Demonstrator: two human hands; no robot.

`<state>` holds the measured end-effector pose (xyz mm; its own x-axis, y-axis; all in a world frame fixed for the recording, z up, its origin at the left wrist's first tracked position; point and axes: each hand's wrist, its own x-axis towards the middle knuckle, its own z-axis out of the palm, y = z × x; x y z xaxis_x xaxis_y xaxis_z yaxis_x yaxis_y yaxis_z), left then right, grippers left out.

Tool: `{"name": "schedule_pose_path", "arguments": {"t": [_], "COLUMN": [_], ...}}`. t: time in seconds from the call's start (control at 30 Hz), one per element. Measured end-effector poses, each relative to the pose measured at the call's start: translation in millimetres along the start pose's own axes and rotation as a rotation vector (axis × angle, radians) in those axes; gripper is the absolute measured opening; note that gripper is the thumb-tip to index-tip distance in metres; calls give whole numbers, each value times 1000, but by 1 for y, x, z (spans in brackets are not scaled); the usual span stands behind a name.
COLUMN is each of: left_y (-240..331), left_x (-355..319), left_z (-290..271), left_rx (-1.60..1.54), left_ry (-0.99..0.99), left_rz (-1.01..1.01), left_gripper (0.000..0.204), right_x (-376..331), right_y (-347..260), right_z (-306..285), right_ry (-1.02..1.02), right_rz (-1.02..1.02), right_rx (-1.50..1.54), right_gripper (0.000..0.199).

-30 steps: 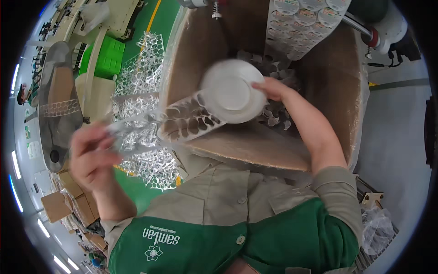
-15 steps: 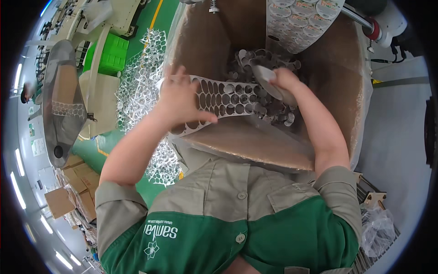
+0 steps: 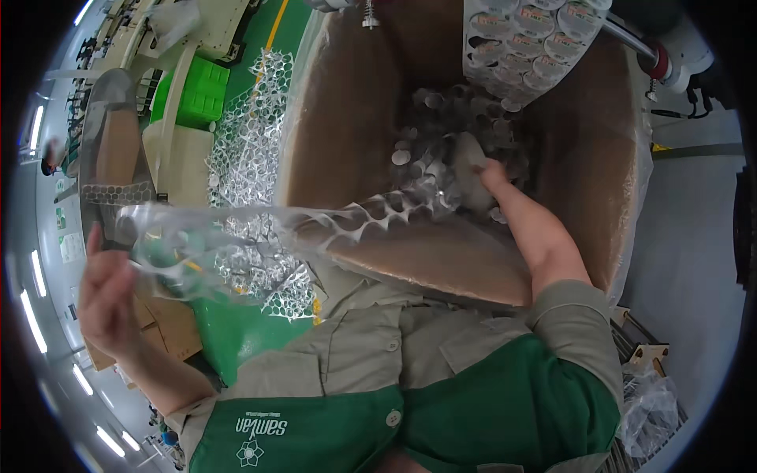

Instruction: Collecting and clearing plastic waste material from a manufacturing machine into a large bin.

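Observation:
My left hand [image 3: 109,296] is out at the left, fingers curled at the end of a punched sheet [image 3: 359,221] full of round holes. Motion smears both, but the fingers appear closed on the sheet's edge. The sheet stretches through the air, across the rim of a large brown carton [image 3: 347,102], to loose discs inside. My right hand [image 3: 494,176] reaches into the carton, gripping a flat, pale oval piece [image 3: 471,162] whose kind I cannot make out. Silvery round discs [image 3: 430,102] lie heaped around it. A printed sheet with round lid shapes [image 3: 532,39] hangs above them.
Clear plastic lines the carton's rim. Left of it, punched scrap [image 3: 248,150] is piled on the green floor. A green crate [image 3: 193,93], a tinted curved panel [image 3: 118,150] and cardboard boxes [image 3: 169,323] stand farther left. A metal roller bar [image 3: 631,41] crosses at the upper right.
My left hand has swung far left from the carton's rim, and the punched sheet has moved out with it, over the floor scrap. My right hand has dropped slightly with the oval piece.

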<state>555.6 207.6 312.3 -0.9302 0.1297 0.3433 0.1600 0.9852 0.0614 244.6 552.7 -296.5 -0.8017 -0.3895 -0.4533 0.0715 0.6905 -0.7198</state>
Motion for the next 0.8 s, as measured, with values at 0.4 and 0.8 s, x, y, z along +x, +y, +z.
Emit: {"name": "schedule_pose_path", "arguments": {"t": [0.4, 0.8], "left_y": [-14, 13], "left_x": [78, 33], "left_z": [195, 97], "left_rx": [93, -311], "left_ry": [-267, -62], "left_rz": [-275, -4], "left_gripper": [70, 14], "right_x": [-18, -44], "right_y": [-136, -180], "right_z": [-83, -103], "right_ry": [-33, -966], "right_rz": [-400, -232], "right_rx": [-389, 1335], "right_gripper": [34, 59]}}
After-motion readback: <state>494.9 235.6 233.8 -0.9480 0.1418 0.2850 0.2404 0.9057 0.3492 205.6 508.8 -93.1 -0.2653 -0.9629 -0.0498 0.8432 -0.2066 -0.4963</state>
